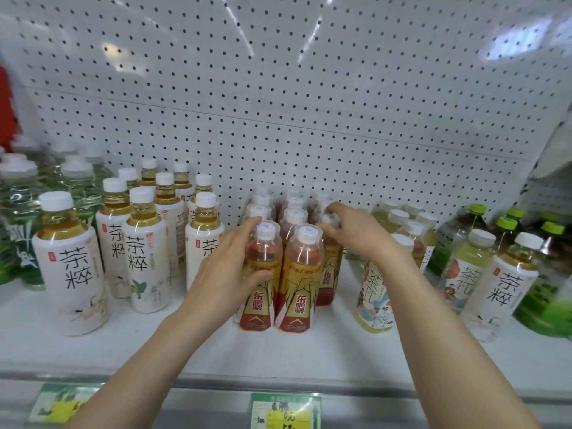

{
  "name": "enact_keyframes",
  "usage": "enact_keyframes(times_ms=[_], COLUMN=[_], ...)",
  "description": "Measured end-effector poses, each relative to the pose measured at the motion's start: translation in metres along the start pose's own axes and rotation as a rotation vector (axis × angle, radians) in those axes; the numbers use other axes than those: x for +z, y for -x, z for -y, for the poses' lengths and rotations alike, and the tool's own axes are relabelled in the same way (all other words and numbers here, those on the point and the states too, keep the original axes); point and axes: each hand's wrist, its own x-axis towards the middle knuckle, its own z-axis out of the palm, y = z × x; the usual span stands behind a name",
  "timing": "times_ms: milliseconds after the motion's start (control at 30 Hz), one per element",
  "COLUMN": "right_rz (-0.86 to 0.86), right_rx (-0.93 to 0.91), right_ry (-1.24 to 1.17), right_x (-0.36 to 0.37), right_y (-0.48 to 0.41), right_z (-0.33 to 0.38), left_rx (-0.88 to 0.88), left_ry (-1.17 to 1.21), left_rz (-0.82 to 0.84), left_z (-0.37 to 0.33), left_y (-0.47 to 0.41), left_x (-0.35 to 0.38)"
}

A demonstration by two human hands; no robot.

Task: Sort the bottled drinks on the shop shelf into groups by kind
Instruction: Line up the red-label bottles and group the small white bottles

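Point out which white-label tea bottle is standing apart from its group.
The white-label tea bottle at front right, beside the green-capped bottles. Its matching bottles all stand left of the red-and-gold bottles.

Pegboard and price tags

A white pegboard [309,103] backs the shelf; two green-yellow tags [286,411] [62,400] hang on its front rail [433,394].

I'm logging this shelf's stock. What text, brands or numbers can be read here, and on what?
"茶粹": white-label tea bottle on the left, and its neighbours.
"东鹏特饮": red-and-gold bottle at the centre front, and the bottle held by the left hand.
"茶粹": white-label bottle at the right.
"500": price tag on the shelf edge; its handwriting is unclear.
Left price tag: too blurred.
Small print on the bottles: unreadable.
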Motion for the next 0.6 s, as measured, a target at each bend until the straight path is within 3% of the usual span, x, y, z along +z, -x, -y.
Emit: enact_keyframes(times_ms=[67, 200, 367, 600], right_rz=[-0.041, -0.399, -0.269, -0.380], right_rx=[0.002, -0.145, -0.262, -0.242], right_ry=[-0.079, -0.158, -0.121, -0.155], right_x=[0.003, 0.007, 0.030, 0.040], right_y=[0.006, 0.037, 0.064, 0.071], right_z=[0.002, 0.015, 0.026, 0.032], left_rx=[0.000, 0.007, 0.000, 0.020], left_ry=[-0.001, 0.010, 0.027, 0.019], left_rz=[0.007, 0.013, 0.052, 0.047], left_z=[0.000, 0.001, 0.002, 0.002], left_y=[0.001, 0.002, -0.004, -0.003], left_x=[0.000, 0.000, 0.004, 0.004])
